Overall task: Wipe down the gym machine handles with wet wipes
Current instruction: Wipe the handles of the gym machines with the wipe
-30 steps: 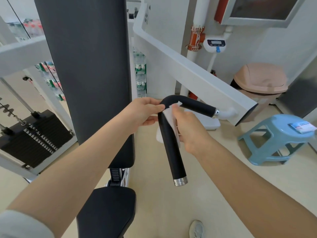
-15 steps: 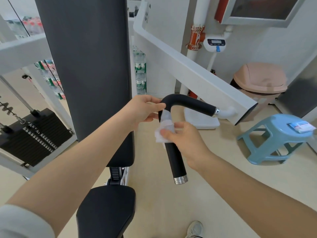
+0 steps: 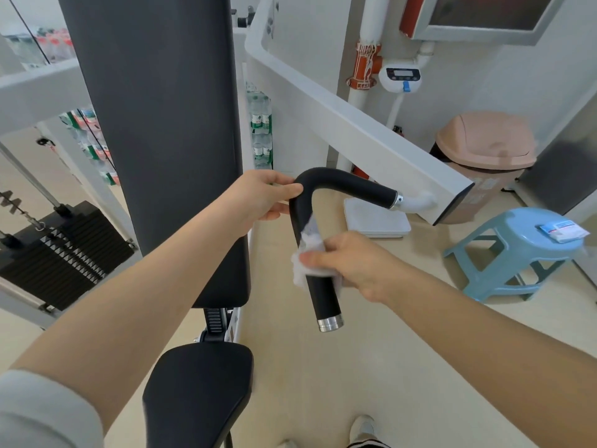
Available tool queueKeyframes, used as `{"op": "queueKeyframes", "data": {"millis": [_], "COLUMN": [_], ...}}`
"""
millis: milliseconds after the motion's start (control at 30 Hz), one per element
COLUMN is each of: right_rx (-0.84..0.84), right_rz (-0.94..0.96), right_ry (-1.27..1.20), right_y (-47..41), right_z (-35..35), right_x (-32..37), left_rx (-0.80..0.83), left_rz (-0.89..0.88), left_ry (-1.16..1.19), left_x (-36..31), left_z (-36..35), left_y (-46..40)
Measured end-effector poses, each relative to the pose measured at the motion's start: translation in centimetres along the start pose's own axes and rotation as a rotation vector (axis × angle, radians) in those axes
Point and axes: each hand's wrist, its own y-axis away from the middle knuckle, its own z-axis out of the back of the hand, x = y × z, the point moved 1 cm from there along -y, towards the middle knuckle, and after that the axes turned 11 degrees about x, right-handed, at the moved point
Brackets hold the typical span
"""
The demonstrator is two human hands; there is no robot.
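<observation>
A black bent handle (image 3: 349,185) with a silver end cap sticks out of the white machine arm (image 3: 355,130) and turns down toward me. My left hand (image 3: 261,198) pinches the handle at its bend. My right hand (image 3: 349,260) is wrapped around the lower straight part, pressing a white wet wipe (image 3: 307,250) against it. The wipe bunches out on the left side of the handle, a little above the silver cap.
The machine's dark back pad (image 3: 168,124) and seat (image 3: 200,389) stand left of the handle, with a weight stack (image 3: 61,240) farther left. A blue stool (image 3: 517,253) carrying a wipes pack (image 3: 562,231), a pink bin (image 3: 484,156) and a white scale (image 3: 374,218) stand to the right.
My right hand has slid the wipe down the handle from just under the bend to its lower part. My left hand has stayed at the bend.
</observation>
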Motion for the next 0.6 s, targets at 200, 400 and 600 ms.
{"op": "queueKeyframes", "data": {"millis": [200, 400, 600], "right_rx": [0.005, -0.006, -0.087], "right_rz": [-0.005, 0.110, 0.428], "right_ry": [-0.016, 0.108, 0.801], "right_y": [0.7, 1.0, 3.5], "right_z": [-0.9, -0.7, -2.5], "right_x": [-3.7, -2.9, -5.5], "left_rx": [-0.061, -0.137, -0.225], "left_rz": [-0.022, -0.046, -0.060], "left_ry": [0.045, 0.102, 0.173], "left_x": [0.4, 0.9, 1.0], "left_z": [-0.9, -1.7, -2.6], "left_y": [0.3, 0.4, 1.1]}}
